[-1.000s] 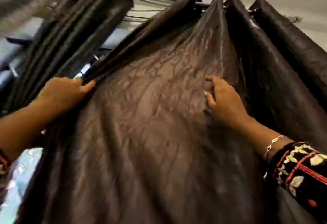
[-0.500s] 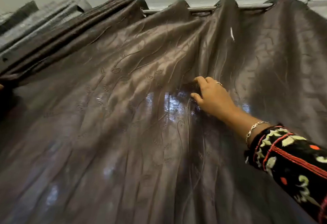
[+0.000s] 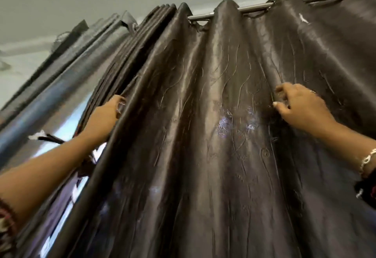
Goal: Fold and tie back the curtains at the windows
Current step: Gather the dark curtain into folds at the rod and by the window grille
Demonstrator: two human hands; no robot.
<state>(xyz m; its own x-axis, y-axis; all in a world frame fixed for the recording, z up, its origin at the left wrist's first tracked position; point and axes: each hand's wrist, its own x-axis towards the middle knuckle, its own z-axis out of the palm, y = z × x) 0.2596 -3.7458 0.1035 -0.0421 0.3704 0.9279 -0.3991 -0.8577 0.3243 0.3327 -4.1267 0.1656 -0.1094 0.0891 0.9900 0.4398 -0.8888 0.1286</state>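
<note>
Head view looks steeply up along a dark brown curtain (image 3: 203,145) that hangs from a metal rod (image 3: 252,8) near the ceiling and fills most of the picture. On its left side several folds (image 3: 142,43) are already stacked tightly together, while the middle and the right part hang in broad waves. The left hand (image 3: 105,115) holds the edge of this stack, its fingers curled round the cloth so that the tips are hidden behind it. The right hand (image 3: 299,107), well apart from the left one and at about the same height, pinches one ridge of the spread cloth between the thumb and the bent fingers. I judge that the step in hand is to gather the next fold toward the stack. To do it well, I would carry the pinched ridge sideways to the left hand, not downward, so that the top slides along the rod and the rod is not strained. Each new fold should be as wide as those in the stack. The cloth looks smooth and shiny, so it may slip; the left hand needs a firm hold, or the stack will open like a fan. Behind the left arm a bright window (image 3: 81,109) shows, and a dark strip (image 3: 51,138) that may be the tie, but I cannot tell for sure.
</note>
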